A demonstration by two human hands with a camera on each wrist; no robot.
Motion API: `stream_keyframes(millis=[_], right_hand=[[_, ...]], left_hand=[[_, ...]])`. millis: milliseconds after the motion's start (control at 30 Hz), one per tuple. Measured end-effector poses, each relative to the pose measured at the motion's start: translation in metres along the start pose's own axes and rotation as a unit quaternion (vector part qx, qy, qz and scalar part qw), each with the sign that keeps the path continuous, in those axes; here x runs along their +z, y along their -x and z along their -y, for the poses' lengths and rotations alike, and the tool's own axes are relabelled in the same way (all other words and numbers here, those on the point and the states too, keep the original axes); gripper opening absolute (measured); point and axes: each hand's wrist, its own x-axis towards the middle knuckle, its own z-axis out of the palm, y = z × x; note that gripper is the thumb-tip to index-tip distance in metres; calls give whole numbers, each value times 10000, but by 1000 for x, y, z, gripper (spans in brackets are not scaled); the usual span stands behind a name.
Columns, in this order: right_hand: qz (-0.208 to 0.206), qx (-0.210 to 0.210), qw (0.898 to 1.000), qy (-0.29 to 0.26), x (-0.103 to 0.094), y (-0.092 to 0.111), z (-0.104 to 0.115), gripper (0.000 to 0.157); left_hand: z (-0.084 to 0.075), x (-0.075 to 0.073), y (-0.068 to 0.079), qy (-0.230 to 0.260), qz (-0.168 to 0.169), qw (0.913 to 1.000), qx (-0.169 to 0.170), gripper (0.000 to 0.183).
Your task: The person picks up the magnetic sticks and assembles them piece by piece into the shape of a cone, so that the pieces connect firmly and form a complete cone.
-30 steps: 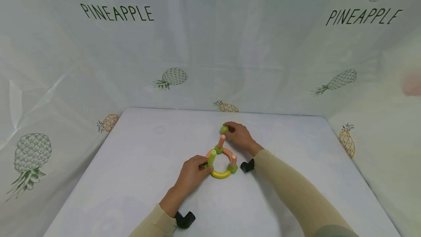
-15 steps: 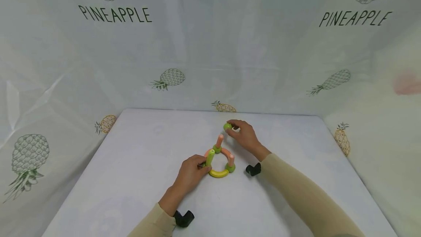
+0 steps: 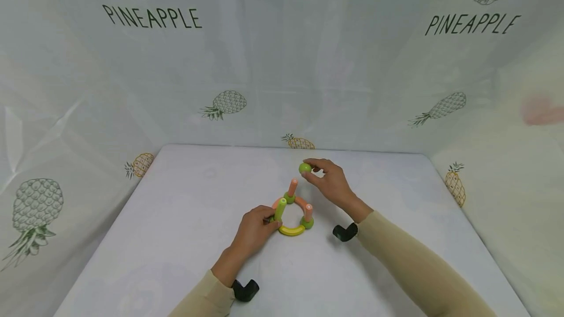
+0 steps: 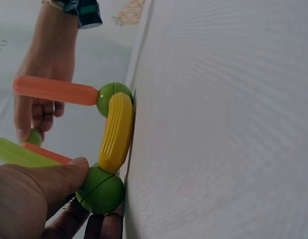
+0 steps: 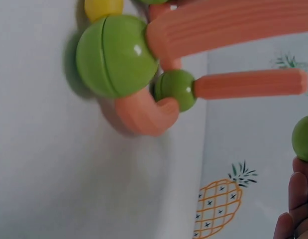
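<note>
A ring of curved toy building pieces, one yellow (image 3: 292, 231) and others orange (image 3: 301, 203), lies on the white table. Green balls join them, and from these rise two orange sticks (image 3: 293, 187) (image 3: 308, 212) and a light green stick (image 3: 280, 209). At the ring's left, my left hand (image 3: 252, 233) grips the joint ball (image 4: 100, 191) under the light green stick, thumb on top, some fingers beneath. My right hand (image 3: 331, 181) pinches a loose green ball (image 3: 304, 168) between thumb and fingertips, in the air just beyond the far orange stick.
The white table (image 3: 211, 180) extends around the ring on all sides. Behind it hangs a pale curtain (image 3: 282, 62) printed with pineapples. Black wrist devices (image 3: 245, 290) (image 3: 345, 232) sit at both cuffs.
My right hand has drawn the green ball slightly right, away from the far orange stick's top. The left hand keeps its grip, and the whole view has shifted a little.
</note>
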Motion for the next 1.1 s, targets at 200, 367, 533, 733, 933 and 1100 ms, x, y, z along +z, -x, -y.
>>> stream_keyframes(millis=[200,367,533,733,933,1100], right_hand=[[-19,-116,9998,-153,-5,6,11,42],[8,-200,9992,-338,-5,11,19,41],[183,-262,9980,-543,-3,16,23,40],[365,-273,9981,-416,1,18,22,43],[452,-182,9978,-449,1,21,23,44],[487,-258,9973,-477,2,22,25,40]], left_hand=[[0,0,0,72,35,10000,3,29],[0,0,0,93,43,9999,25,28],[0,0,0,96,67,9999,4,27],[-1,1,0,62,64,10000,-19,26],[-4,0,0,66,25,9999,-99,35],[-8,-1,1,-55,-123,9999,-15,34]])
